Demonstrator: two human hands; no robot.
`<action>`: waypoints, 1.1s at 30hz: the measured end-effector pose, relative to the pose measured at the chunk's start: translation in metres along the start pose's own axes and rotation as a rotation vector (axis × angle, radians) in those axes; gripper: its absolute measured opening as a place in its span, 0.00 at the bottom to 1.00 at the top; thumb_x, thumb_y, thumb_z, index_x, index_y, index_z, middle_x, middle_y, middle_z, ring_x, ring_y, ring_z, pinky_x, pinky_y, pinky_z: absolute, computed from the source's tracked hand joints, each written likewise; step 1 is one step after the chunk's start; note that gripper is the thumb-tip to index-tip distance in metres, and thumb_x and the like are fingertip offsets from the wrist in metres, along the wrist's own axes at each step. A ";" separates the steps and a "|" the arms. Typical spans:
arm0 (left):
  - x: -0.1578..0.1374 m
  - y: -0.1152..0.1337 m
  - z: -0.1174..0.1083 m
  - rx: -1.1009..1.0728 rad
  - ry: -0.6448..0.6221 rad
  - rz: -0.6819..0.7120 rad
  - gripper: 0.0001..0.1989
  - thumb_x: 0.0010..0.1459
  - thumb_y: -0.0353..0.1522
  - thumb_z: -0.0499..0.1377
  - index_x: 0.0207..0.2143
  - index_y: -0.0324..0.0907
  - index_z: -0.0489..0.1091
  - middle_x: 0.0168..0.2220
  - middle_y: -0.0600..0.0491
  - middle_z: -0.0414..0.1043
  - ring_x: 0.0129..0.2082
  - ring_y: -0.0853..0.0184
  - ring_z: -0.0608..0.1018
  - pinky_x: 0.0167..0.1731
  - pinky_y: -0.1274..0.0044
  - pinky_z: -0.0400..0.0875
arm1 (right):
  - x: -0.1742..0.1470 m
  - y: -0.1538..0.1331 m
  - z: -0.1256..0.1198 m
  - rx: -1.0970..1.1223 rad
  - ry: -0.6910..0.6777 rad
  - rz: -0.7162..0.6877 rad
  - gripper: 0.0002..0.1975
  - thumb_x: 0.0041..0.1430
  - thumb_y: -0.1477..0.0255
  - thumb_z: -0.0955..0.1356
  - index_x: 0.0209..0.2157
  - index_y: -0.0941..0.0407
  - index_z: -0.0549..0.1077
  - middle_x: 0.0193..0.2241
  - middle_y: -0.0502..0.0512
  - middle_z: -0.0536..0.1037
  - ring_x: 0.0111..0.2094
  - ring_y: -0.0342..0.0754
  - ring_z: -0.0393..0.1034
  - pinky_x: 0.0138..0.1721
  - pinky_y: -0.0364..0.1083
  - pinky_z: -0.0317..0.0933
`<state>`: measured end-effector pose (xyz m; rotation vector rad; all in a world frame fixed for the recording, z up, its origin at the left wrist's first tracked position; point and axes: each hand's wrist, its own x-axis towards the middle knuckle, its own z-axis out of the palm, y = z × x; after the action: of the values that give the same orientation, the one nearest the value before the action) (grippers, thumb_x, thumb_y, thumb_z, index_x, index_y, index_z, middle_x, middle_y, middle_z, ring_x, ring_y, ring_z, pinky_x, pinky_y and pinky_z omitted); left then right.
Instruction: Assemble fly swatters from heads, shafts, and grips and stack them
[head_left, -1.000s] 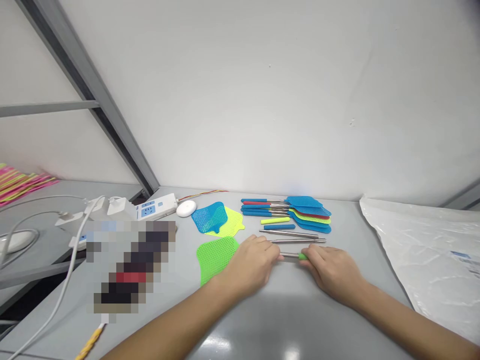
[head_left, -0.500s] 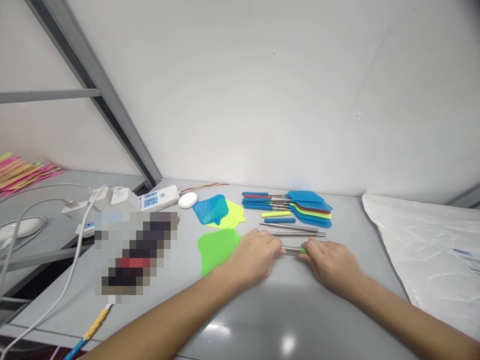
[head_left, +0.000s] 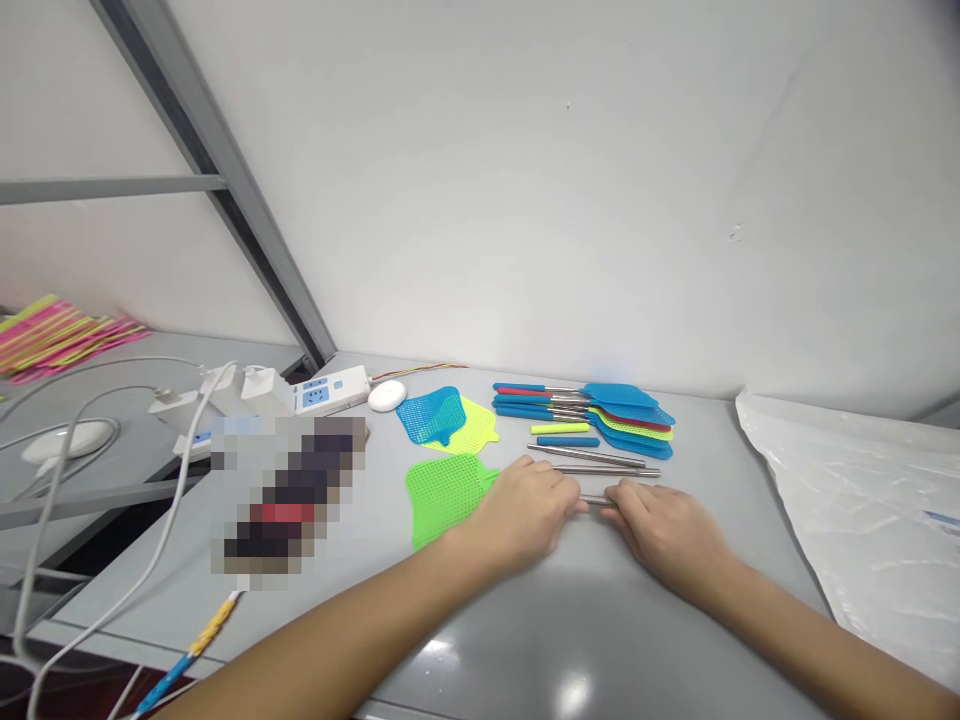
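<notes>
Both of my hands are closed on one thin metal rod [head_left: 595, 500], held level just above or on the table. My left hand [head_left: 529, 512] wraps its left part, and my right hand [head_left: 666, 522] grips the right end, its fingers covering whatever sits there. Beside my left hand lies a green mesh fly swatter head [head_left: 448, 497], its neck pointing at my fingers; whether it joins the rod is hidden. Behind my hands rest two loose metal rods [head_left: 589, 456], a yellow handle sleeve [head_left: 560, 429] and a blue handle sleeve [head_left: 568, 442].
Assembled fly swatters [head_left: 622, 397] are stacked near the wall. Blue [head_left: 431, 415] and yellow [head_left: 472, 430] swatter heads overlap left of them. A white round case [head_left: 387, 396], a power strip [head_left: 330, 391] and cables stand left. A plastic bag [head_left: 862, 520] covers the right side.
My hands have come closer together along the rod. The green sleeve end that showed at my right fingertips is now covered. The whole view has shifted slightly.
</notes>
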<state>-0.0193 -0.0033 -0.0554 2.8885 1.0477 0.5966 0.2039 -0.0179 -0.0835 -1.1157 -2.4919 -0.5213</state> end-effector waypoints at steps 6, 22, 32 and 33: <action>0.002 0.002 0.001 0.010 0.001 0.031 0.14 0.66 0.34 0.48 0.28 0.40 0.64 0.27 0.54 0.71 0.31 0.67 0.72 0.32 0.73 0.55 | 0.002 -0.002 0.000 0.004 -0.006 -0.018 0.12 0.68 0.69 0.57 0.32 0.56 0.65 0.22 0.47 0.68 0.22 0.43 0.61 0.27 0.44 0.45; -0.002 0.002 -0.006 -0.014 -0.062 0.042 0.18 0.67 0.39 0.45 0.32 0.41 0.68 0.31 0.53 0.70 0.32 0.67 0.70 0.36 0.73 0.57 | 0.010 -0.003 -0.009 0.117 -0.072 -0.110 0.09 0.67 0.70 0.59 0.34 0.56 0.68 0.24 0.48 0.67 0.24 0.43 0.58 0.27 0.45 0.46; -0.013 -0.030 -0.027 -0.001 -0.112 -0.085 0.16 0.65 0.40 0.50 0.33 0.44 0.73 0.32 0.53 0.67 0.36 0.66 0.68 0.38 0.71 0.56 | 0.012 0.005 -0.009 0.170 -0.116 0.028 0.09 0.66 0.67 0.61 0.40 0.56 0.70 0.32 0.54 0.72 0.34 0.47 0.65 0.35 0.46 0.56; -0.013 -0.031 -0.027 0.005 -0.115 -0.090 0.16 0.65 0.40 0.50 0.33 0.44 0.73 0.31 0.53 0.68 0.36 0.66 0.68 0.39 0.71 0.56 | 0.012 0.007 -0.009 0.177 -0.108 0.036 0.09 0.66 0.68 0.61 0.40 0.56 0.70 0.32 0.54 0.73 0.34 0.47 0.65 0.36 0.46 0.56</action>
<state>-0.0572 0.0100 -0.0388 2.8220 1.1565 0.4186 0.2032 -0.0104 -0.0693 -1.1438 -2.5463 -0.2301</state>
